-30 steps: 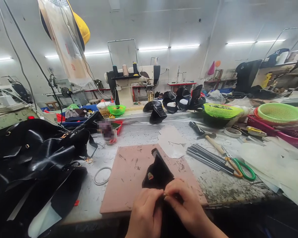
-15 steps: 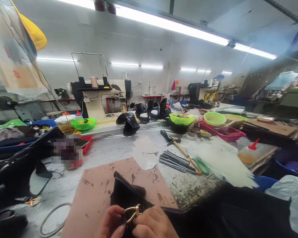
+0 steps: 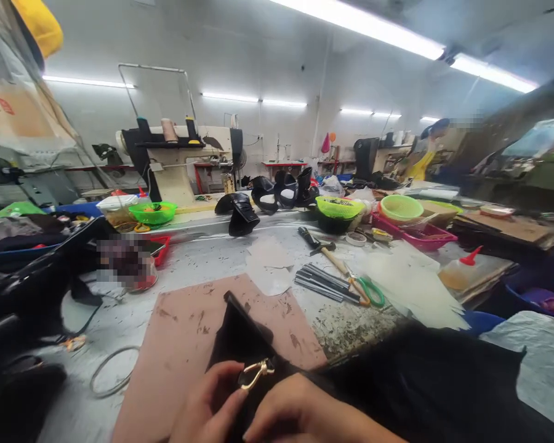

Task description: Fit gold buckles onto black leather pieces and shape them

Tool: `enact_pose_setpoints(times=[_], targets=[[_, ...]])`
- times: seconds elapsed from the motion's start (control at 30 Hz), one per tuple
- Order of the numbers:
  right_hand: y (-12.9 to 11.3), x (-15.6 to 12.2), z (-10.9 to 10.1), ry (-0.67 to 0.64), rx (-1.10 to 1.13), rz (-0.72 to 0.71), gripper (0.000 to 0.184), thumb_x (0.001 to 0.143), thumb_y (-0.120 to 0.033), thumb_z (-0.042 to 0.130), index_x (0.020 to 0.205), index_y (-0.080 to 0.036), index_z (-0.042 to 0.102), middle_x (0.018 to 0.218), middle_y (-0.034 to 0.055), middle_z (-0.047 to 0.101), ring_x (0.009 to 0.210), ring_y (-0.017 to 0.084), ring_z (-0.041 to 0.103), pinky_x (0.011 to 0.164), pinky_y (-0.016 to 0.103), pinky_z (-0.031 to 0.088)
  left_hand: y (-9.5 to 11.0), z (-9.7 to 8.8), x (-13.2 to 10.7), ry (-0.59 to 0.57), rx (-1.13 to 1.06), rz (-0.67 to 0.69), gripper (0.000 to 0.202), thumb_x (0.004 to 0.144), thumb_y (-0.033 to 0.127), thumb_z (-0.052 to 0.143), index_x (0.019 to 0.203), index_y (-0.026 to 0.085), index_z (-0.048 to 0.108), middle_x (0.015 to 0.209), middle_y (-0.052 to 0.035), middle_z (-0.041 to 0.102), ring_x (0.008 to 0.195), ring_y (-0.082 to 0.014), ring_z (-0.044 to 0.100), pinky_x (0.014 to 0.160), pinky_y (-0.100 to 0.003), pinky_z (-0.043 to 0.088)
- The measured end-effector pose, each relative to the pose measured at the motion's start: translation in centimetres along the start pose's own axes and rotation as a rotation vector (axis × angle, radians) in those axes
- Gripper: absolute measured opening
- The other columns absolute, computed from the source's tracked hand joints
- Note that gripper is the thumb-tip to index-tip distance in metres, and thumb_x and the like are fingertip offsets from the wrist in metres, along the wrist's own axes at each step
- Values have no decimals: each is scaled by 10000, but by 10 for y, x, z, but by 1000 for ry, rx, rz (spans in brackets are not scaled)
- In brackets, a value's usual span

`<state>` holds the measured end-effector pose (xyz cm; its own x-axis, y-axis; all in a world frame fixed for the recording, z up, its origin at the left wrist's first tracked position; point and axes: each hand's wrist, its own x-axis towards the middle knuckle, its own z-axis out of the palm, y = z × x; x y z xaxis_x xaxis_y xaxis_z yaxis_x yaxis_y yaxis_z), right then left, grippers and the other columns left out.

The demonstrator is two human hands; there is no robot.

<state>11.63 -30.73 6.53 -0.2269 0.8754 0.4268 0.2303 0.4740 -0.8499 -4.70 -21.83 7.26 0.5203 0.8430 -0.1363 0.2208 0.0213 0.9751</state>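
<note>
clasp: gold clasp [image 3: 256, 373] sits on black leather piece [image 3: 240, 335], at near edge of pink board [image 3: 184, 332] | left hand [image 3: 207, 406]: fingers pinch the leather just beside the clasp | right hand [image 3: 300, 415]: lies over the leather, fingers hidden, cannot tell grip | surface [image 3: 203, 264]: green-handled scissors [image 3: 372, 292] and hammer [image 3: 325, 255] farther right

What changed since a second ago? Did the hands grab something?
A gold clasp has come into view, held by the left hand; a second ago only black leather showed there. The right hand stays on the black leather piece, which still lies on the pink board. The scissors haven't moved.
</note>
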Motion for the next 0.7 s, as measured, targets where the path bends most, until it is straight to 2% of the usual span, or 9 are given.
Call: enact_pose_setpoints(times=[0.03,0.13,0.2,0.27,0.33,0.4,0.57,0.7], targets=[[-3,-1,2,37,-34,-3,226,842,-364,584,888,-191,721,768,42,689,726,147,654,689,243,533,2,1,-2,-8,25,12,337,600,440,722,822,193,667,839,-54,682,863,-260,607,810,-340,485],[-6,-4,7,188,-94,18,220,837,-372,598,766,-195,708,744,38,620,703,138,613,655,247,530,6,6,-6,-14,3,23,211,638,318,670,779,179,597,705,1,596,673,-167,546,645,-272,452],[-5,-5,11,221,-69,31,203,852,-341,583,753,-195,684,759,37,620,725,137,614,670,250,531,6,9,-8,-52,-66,-3,180,651,272,643,777,176,556,688,23,548,630,-129,502,599,-241,418],[-3,-6,13,248,-33,57,135,850,-293,586,781,-198,652,760,31,651,722,139,631,676,254,535,6,10,-11,-114,-138,-21,178,667,234,623,812,172,543,719,20,544,648,-116,499,612,-232,412],[-1,-7,14,330,0,104,52,831,-260,605,836,-209,611,739,13,673,675,137,645,634,246,542,6,11,-14,-168,-202,-35,186,681,201,615,846,169,535,752,11,557,674,-114,516,644,-237,419],[0,-7,15,397,-4,132,59,813,-234,616,863,-215,591,730,4,683,635,138,652,579,235,541,6,12,-16,-184,-263,-51,193,681,192,630,837,171,519,743,14,553,669,-111,525,647,-239,420],[-2,-7,15,346,-108,57,58,800,-153,586,808,-198,622,748,35,697,677,161,660,602,260,547,6,16,-16,-197,-402,-67,254,653,249,693,789,178,491,705,31,517,645,-99,502,607,-218,401],[-7,-4,16,376,-154,122,58,796,-167,556,754,-195,585,699,31,667,635,155,636,575,258,531,-1,17,-16,-243,-475,-36,271,660,255,698,819,180,492,730,25,531,673,-101,503,621,-208,396]])
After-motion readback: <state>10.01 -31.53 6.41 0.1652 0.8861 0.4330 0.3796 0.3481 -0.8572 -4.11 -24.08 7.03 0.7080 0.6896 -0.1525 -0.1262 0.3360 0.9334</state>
